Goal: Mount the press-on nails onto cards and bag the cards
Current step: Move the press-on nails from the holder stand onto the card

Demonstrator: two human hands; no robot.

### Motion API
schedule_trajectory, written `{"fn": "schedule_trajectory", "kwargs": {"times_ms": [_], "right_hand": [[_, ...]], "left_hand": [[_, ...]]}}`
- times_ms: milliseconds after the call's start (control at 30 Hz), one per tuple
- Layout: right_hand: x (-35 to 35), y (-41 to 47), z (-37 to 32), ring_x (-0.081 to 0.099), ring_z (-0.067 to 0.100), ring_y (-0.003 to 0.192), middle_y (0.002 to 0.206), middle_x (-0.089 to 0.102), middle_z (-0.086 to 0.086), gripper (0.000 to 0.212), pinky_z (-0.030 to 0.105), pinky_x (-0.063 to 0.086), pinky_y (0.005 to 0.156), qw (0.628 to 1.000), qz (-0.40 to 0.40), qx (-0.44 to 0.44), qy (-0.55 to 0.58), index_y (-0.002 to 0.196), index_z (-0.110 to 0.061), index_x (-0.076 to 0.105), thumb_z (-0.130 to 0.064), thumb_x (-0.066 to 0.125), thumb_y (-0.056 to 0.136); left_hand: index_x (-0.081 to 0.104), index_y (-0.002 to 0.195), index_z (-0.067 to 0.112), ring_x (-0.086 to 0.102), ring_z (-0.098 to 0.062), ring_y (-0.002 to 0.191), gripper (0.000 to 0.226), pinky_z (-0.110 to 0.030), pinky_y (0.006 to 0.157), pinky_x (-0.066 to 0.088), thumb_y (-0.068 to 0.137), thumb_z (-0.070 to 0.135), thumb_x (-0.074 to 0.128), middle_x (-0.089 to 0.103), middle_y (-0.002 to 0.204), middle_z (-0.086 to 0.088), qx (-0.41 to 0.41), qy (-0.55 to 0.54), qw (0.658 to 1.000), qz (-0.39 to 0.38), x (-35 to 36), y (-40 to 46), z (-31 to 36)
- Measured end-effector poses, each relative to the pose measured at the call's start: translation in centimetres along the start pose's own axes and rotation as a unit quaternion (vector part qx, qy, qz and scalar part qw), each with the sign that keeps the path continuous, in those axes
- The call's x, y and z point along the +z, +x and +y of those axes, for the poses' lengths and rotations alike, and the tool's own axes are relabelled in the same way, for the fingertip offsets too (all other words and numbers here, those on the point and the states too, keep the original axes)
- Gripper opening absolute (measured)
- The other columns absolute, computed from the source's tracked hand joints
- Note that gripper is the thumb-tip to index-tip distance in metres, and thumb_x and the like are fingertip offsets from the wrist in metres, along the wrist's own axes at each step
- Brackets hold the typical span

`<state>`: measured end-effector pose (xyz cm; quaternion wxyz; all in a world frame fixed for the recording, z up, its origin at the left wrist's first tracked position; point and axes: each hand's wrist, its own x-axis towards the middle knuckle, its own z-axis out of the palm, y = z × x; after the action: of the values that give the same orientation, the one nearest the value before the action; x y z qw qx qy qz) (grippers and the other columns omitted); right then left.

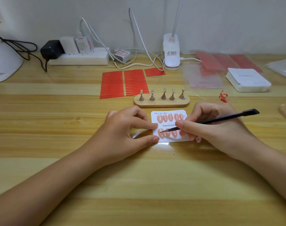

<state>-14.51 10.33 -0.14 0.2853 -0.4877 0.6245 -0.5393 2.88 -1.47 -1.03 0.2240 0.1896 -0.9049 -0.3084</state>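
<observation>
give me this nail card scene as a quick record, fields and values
card: white card flat on wooden table, printed "Handmade"
nails: top row of five pink nails; lower row partly hidden
left hand: left hand fingertips press card's left edge
right hand: right hand holds black tweezers, tip at lower row
stand: wooden nail stand behind card
bags: clear bags back right
</observation>
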Motion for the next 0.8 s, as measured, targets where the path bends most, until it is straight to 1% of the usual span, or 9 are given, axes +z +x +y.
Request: {"fn": "schedule_trajectory", "kwargs": {"times_ms": [100,233,300,400,500,633,800], "right_hand": [[-0.06,0.03,0.07,0.058,0.01,0.042,0.054,0.066,0.007,0.033,0.016,0.043,0.04,1.0,-0.002,0.005,0.001,0.056,-0.004,0.054,-0.031,0.073,0.061],[-0.13,0.01,-0.04,0.059,0.009,0.043,0.054,0.067,0.005,0.033,0.016,0.043,0.04,1.0,-0.004,0.01,0.001,0.059,-0.004,0.055,-0.031,0.073,0.062],[-0.12,-0.03,-0.1,0.058,0.007,0.042,0.052,0.065,0.002,0.032,0.015,0.043,0.042,1.0,-0.003,0.009,0.009,0.06,-0.004,0.055,-0.03,0.072,0.064],[-0.19,-0.04,-0.11,0.056,0.006,0.042,0.048,0.063,0.001,0.029,0.014,0.043,0.043,0.999,0.009,0.001,0.033,0.06,-0.005,0.054,-0.026,0.072,0.065],[-0.13,-0.05,-0.06,0.058,0.006,0.043,0.052,0.066,0.004,0.029,0.015,0.044,0.043,0.999,0.0,0.002,0.035,0.061,-0.002,0.054,-0.025,0.072,0.066],[-0.19,-0.04,0.01,0.06,0.009,0.044,0.056,0.067,0.008,0.03,0.016,0.044,0.043,1.0,-0.001,0.005,0.028,0.061,-0.002,0.055,-0.027,0.072,0.065],[-0.22,-0.06,0.07,0.061,0.011,0.045,0.057,0.068,0.01,0.03,0.016,0.045,0.043,1.0,0.003,0.003,0.023,0.06,-0.002,0.055,-0.026,0.072,0.065]], "left_hand": [[0.073,0.095,0.03,0.052,0.004,0.084,0.037,-0.034,0.086,0.035,0.066,0.05,0.062,0.057,0.086,0.012,-0.006,-0.004,1.0,0.0,-0.04,-0.01,0.09],[0.073,0.095,0.03,0.052,0.003,0.083,0.033,-0.038,0.086,0.038,0.069,0.051,0.07,0.057,0.086,0.014,-0.005,-0.004,1.0,-0.003,-0.02,0.0,0.06],[0.072,0.094,0.031,0.052,0.003,0.084,0.031,-0.039,0.087,0.039,0.069,0.049,0.068,0.057,0.086,0.014,-0.003,-0.001,1.0,-0.001,-0.01,-0.02,0.03],[0.072,0.094,0.031,0.053,0.002,0.084,0.031,-0.043,0.088,0.04,0.07,0.051,0.069,0.057,0.087,0.012,-0.002,-0.005,1.0,0.001,-0.01,-0.05,0.08],[0.073,0.094,0.03,0.052,0.004,0.084,0.031,-0.041,0.087,0.04,0.069,0.048,0.068,0.057,0.086,0.013,-0.003,0.001,1.0,0.003,0.01,-0.03,0.1],[0.072,0.094,0.031,0.052,0.005,0.085,0.031,-0.036,0.086,0.036,0.069,0.05,0.069,0.056,0.086,0.015,-0.004,0.003,1.0,0.003,0.02,-0.06,0.19],[0.073,0.094,0.03,0.052,0.004,0.083,0.031,-0.043,0.087,0.041,0.068,0.044,0.066,0.057,0.085,0.014,-0.005,0.0,1.0,0.001,0.01,-0.04,0.25]]}}
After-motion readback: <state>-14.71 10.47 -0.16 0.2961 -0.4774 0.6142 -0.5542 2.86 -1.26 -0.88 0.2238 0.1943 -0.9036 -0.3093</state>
